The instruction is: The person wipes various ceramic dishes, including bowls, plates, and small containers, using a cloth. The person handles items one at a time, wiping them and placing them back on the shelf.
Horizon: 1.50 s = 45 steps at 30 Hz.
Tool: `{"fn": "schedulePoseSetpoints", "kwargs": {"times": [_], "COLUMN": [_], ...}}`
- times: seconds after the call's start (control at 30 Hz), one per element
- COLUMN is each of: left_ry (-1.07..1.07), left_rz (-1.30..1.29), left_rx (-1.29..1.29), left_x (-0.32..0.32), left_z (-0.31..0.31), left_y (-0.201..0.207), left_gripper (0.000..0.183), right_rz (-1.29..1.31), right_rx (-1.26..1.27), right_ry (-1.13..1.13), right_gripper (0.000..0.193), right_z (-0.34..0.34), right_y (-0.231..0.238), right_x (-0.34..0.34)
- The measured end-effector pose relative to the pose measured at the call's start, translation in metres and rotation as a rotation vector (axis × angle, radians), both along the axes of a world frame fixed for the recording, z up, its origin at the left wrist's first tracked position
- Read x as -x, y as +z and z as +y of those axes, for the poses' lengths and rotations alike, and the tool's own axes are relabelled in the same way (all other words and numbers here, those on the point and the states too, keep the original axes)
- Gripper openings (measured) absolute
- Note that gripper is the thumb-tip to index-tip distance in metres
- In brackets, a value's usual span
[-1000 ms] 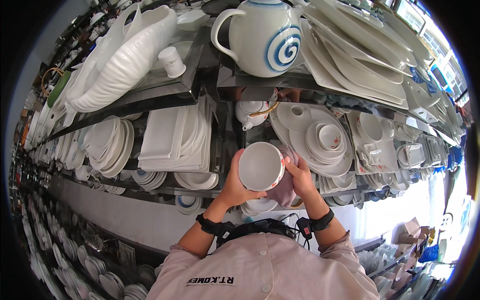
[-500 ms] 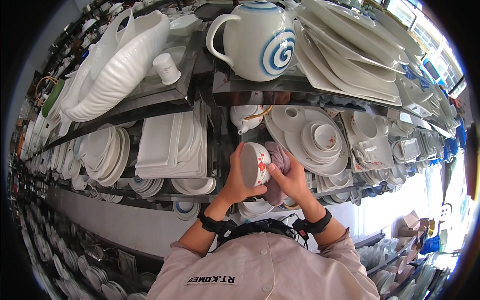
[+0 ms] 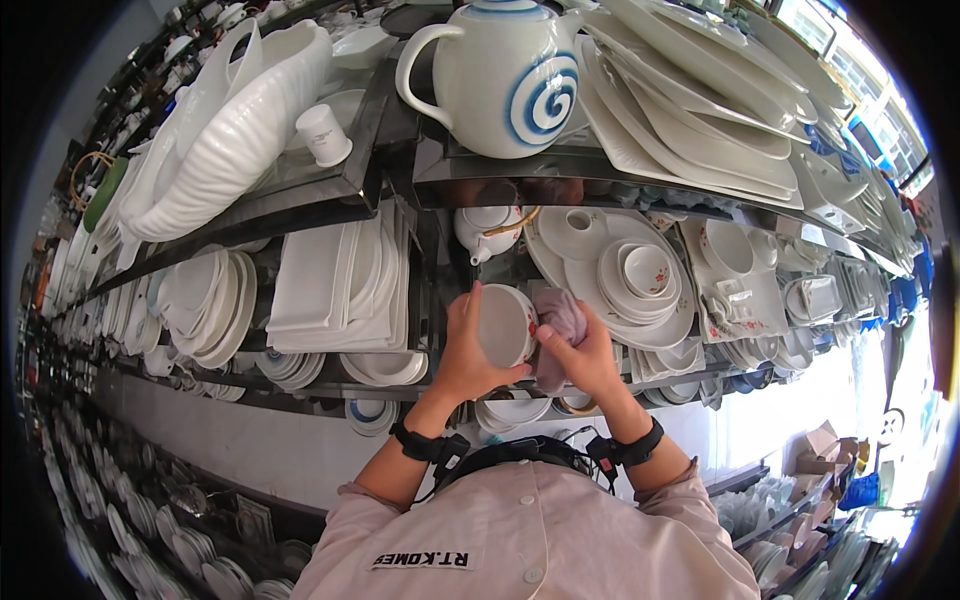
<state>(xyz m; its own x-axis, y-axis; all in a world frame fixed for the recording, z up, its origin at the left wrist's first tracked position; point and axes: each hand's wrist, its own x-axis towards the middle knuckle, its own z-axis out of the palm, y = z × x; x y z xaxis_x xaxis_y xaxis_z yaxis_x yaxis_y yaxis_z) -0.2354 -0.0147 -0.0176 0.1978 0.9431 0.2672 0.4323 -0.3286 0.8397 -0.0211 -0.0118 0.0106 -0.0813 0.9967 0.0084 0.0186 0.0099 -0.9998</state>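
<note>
A white bowl (image 3: pixel 506 327) with red flowers on its outside is tilted on its side between my hands, its hollow facing left and toward me. My left hand (image 3: pixel 468 345) grips it by the rim, thumb at the near edge and fingers at the far edge. Bunched in my right hand (image 3: pixel 585 352) is a mauve cloth (image 3: pixel 560 318), which lies against the bowl's right side. Just beyond the bowl, a small white teapot (image 3: pixel 484 232) with a tan handle stands on the lower shelf.
A large teapot (image 3: pixel 500 85) with a blue spiral stands on the upper shelf, beside stacked white platters (image 3: pixel 690 120). Left of it are a shell-shaped dish (image 3: pixel 225 140) and a white cup (image 3: pixel 324 136). Square plates (image 3: pixel 325 290) and a bowl stack (image 3: pixel 640 280) fill the lower shelf.
The bowl has turned in my left hand, so more of its inside and less of the flower pattern shows. The cloth has shifted slightly along its side.
</note>
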Motion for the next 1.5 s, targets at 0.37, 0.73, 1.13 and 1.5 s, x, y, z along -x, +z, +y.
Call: {"fn": "schedulePoseSetpoints", "kwargs": {"times": [0.37, 0.73, 1.13, 1.5], "left_ry": [0.058, 0.161, 0.091, 0.13], "left_rz": [-0.28, -0.729, -0.657, -0.596], "left_rx": [0.1, 0.118, 0.132, 0.125], "left_x": [-0.002, -0.009, -0.004, -0.008], "left_z": [0.002, 0.027, 0.057, 0.073], "left_y": [-0.008, -0.065, -0.109, -0.106], "left_gripper": [0.099, 0.064, 0.062, 0.058], "right_rz": [-0.247, -0.069, -0.097, -0.195], "right_rx": [0.056, 0.101, 0.121, 0.132], "right_ry": [-0.113, -0.115, -0.226, -0.234], "right_gripper": [0.044, 0.041, 0.038, 0.034], "right_z": [0.025, 0.037, 0.055, 0.073], "right_y": [-0.038, -0.082, -0.111, -0.096], "right_x": [-0.011, -0.001, 0.008, 0.006]}}
